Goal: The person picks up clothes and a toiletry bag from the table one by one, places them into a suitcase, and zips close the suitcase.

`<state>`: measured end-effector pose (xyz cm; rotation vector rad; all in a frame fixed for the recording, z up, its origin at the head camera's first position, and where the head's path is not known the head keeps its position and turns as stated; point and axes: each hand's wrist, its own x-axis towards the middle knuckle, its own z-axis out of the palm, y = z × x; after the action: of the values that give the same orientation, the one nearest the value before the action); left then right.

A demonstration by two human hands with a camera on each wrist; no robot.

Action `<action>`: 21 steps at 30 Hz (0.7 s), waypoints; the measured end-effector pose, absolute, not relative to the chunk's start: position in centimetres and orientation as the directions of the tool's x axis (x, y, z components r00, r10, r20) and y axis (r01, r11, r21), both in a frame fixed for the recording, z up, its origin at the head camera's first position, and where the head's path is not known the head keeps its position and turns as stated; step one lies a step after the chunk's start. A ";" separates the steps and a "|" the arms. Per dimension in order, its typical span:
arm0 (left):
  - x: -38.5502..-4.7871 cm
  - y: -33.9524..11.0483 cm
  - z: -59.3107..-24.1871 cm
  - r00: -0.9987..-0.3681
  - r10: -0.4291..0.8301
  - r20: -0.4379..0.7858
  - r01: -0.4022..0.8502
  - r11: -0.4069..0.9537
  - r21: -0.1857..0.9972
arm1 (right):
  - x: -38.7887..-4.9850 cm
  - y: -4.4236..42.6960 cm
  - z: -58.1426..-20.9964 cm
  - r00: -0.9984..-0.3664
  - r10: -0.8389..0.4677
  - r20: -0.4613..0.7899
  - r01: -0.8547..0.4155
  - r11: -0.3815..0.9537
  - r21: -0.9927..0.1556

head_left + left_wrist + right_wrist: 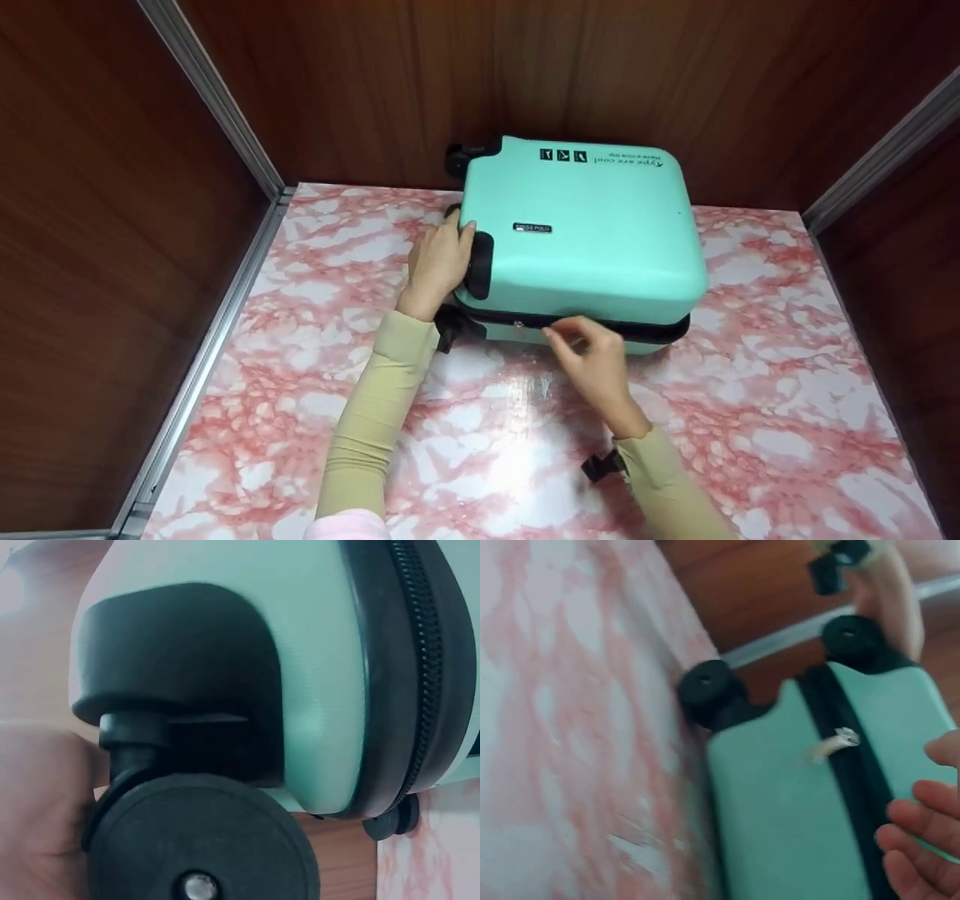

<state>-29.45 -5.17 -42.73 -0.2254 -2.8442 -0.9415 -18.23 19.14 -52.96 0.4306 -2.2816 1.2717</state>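
A mint-green hard-shell suitcase (577,247) lies flat on its side, its black wheels toward the left. At that wheeled end my left hand (439,259) rests against the shell beside a black corner guard (480,266); some of its fingertips are hidden. A caster wheel (202,840) stands close to this hand in the left wrist view. My right hand (592,360) hovers by the near side, at the black zipper band (645,330), with fingers loosely bent and nothing held. The metal zipper pull (844,739) hangs free, apart from the right fingers (922,832).
Under the suitcase is a red-and-white marbled surface (300,405). Dark wood-look panels (337,82) rise behind and at both sides, with a metal rail (217,97) along the left. A black strap device (602,466) is on the right wrist.
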 end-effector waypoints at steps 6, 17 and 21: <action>-28.0 -3.7 -43.1 -0.865 0.197 0.461 0.418 0.791 0.447 | -18.4 17.0 -54.5 -0.884 -0.091 0.459 -0.432 0.537 -0.724; -25.5 -1.7 -45.6 -0.718 0.417 0.557 0.620 0.746 0.241 | -19.2 14.7 -55.9 -0.930 -0.129 0.344 -0.363 0.471 -0.804; -25.6 -1.7 -46.2 -0.695 0.427 0.578 0.628 0.752 0.199 | -19.4 14.3 -55.8 -0.914 -0.107 0.390 -0.385 0.529 -0.756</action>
<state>-25.63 -1.72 -46.24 -0.7950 -2.4397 -0.5272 -19.40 14.29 -55.76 0.4102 -2.4756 1.3319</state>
